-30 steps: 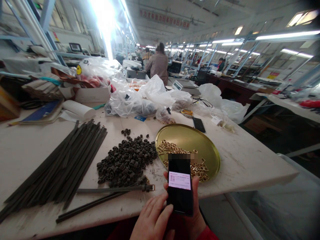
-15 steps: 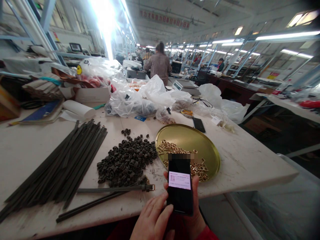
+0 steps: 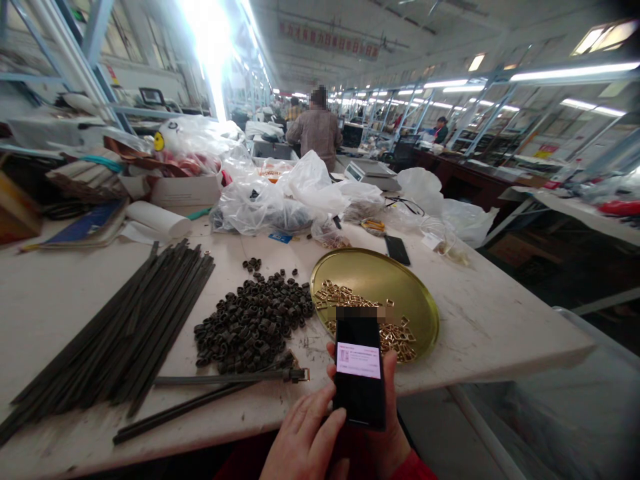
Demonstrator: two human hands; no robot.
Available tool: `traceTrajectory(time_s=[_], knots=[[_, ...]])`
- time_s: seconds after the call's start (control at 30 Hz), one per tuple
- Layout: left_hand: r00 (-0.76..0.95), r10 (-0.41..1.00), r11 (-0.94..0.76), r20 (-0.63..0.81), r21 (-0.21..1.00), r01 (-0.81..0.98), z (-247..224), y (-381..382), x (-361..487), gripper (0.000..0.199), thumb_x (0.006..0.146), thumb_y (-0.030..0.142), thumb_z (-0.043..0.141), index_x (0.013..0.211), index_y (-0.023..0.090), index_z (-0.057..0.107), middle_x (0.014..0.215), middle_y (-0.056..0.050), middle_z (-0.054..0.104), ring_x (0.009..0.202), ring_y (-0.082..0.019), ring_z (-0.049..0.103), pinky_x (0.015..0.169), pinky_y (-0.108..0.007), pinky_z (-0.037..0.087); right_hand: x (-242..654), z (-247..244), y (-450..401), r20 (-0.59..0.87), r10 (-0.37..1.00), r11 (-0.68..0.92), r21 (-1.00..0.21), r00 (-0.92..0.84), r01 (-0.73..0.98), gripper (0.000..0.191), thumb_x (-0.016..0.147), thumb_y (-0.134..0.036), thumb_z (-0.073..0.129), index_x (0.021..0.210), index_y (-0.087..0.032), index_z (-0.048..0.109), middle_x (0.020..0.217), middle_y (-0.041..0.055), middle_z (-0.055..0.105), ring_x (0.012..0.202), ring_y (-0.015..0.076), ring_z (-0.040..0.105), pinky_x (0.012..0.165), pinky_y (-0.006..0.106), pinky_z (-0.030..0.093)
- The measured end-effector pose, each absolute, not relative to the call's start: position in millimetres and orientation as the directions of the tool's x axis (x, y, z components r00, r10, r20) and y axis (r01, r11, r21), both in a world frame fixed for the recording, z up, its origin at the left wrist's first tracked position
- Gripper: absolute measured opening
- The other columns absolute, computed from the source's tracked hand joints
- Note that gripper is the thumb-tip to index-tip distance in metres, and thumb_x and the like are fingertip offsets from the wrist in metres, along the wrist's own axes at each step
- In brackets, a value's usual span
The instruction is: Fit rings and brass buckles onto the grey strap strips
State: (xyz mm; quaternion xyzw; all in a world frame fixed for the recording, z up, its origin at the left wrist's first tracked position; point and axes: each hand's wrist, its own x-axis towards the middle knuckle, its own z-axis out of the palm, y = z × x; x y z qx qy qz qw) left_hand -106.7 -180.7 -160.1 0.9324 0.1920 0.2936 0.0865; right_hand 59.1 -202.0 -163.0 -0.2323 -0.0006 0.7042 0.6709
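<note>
A black smartphone (image 3: 359, 400) with a lit white and pink panel on its screen is upright in my right hand (image 3: 393, 427). That hand's thumb lies along the phone's right edge and its fingertips show at the left edge. My left hand (image 3: 307, 433) is open beside the phone, fingers stretched out and fingertips at its lower left edge. Behind the phone, a round gold tray (image 3: 367, 267) holds many small gold-coloured buckles (image 3: 345, 293). Left of it lies a heap of dark strap loops (image 3: 255, 320). A dark strap with a gold buckle (image 3: 230, 380) lies in front of the heap.
A stack of long dark straps (image 3: 125, 327) covers the table's left side. Clear plastic bags (image 3: 270, 200), a digital scale (image 3: 367, 173) and another dark phone (image 3: 397, 251) stand or lie towards the back. A person (image 3: 316, 130) stands beyond, turned away. The table's right edge slopes towards me.
</note>
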Motion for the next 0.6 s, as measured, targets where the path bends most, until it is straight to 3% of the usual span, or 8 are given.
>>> traceTrajectory(time_s=[0.6], knots=[[0.749, 0.406, -0.913, 0.523, 0.258, 0.315, -158.0, -181.8, -105.5, 0.046, 0.070, 0.013, 0.049, 0.115, 0.013, 0.050, 0.123, -0.019, 0.053, 0.112, -0.027, 0.052, 0.084, -0.039, 0.052, 58.3, -162.6, -202.8, -0.311, 0.950, -0.096, -0.316, 0.008, -0.944, 0.086, 0.073, -0.075, 0.034, 0.122, -0.007, 0.051, 0.086, 0.0156, 0.072, 0.074, 0.0231, 0.067, 0.067, 0.035, 0.050]])
